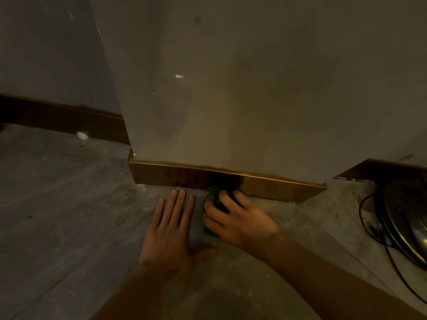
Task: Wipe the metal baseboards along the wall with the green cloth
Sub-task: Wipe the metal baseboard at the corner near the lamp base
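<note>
A shiny bronze-coloured metal baseboard (175, 175) runs along the foot of a jutting wall column, straight ahead of me. My right hand (240, 218) grips a crumpled green cloth (213, 197) and presses it against the lower face of the baseboard, near its middle. The cloth is mostly hidden under my fingers. My left hand (171, 229) lies flat on the grey floor just left of the cloth, fingers spread and pointing at the baseboard, holding nothing.
A darker baseboard (62, 118) continues along the recessed wall at the left, and another stretch (381, 168) at the right. A round metal object (409, 222) with black cables (369, 218) lies on the floor at the right. The floor is grey and speckled.
</note>
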A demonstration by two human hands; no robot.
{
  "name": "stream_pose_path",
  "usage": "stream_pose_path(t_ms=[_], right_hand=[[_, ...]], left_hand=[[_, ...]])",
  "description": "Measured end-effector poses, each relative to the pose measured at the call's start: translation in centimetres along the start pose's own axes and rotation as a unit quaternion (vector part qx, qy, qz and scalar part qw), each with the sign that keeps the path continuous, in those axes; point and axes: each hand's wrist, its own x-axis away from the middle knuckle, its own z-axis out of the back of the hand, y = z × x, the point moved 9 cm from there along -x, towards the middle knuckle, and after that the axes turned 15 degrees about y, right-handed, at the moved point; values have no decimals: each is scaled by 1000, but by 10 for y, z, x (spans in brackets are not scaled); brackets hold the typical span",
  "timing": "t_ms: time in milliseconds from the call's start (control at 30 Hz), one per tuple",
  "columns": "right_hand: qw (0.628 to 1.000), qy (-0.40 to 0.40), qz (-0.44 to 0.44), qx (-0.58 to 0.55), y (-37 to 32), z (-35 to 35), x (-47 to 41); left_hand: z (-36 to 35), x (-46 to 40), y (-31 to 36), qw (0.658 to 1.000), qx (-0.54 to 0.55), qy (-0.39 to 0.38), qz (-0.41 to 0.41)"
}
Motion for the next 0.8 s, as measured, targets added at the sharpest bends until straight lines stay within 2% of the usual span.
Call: stream_pose_path(t_ms=[267,433,800], right_hand=[[992,0,122,21,-8,-18,-25],[978,-47,187,76,-4,-28,-42],[961,-126,184,164,0,-44,-31]], left_hand=[[-2,0,-2,999,16,24,15],[-5,-1,-1,999,14,28,23],[-2,-2,-2,999,15,23,27]])
